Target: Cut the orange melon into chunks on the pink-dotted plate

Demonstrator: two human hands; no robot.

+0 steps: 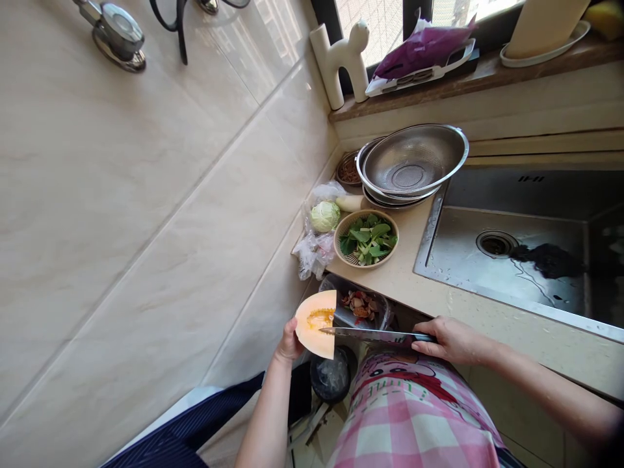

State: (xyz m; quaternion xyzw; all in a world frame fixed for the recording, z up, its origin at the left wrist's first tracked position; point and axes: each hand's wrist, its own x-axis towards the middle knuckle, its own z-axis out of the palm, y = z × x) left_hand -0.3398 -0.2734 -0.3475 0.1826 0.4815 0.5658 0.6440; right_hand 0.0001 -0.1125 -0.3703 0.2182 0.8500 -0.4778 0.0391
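Observation:
My left hand (290, 340) is closed around the outer edge of a cut piece of pumpkin (312, 305), held up with its pale orange cut face showing. Orange pulp and seeds (319, 318) fill the hollow in its middle. In my right hand (448, 339) is the dark handle of a long kitchen knife (375, 335), its blade pointing left. The knife's tip lies at the lower edge of the seed hollow. Under the pumpkin and blade, a waste bin (348, 318) holds food scraps (361, 305).
On the counter (414, 260) are a basket of leafy greens (368, 239), a cabbage (325, 216) in plastic and stacked metal colanders (414, 159). A steel sink (453, 240) is at right, with a dark wet patch inside. A tiled wall (146, 195) bounds the left.

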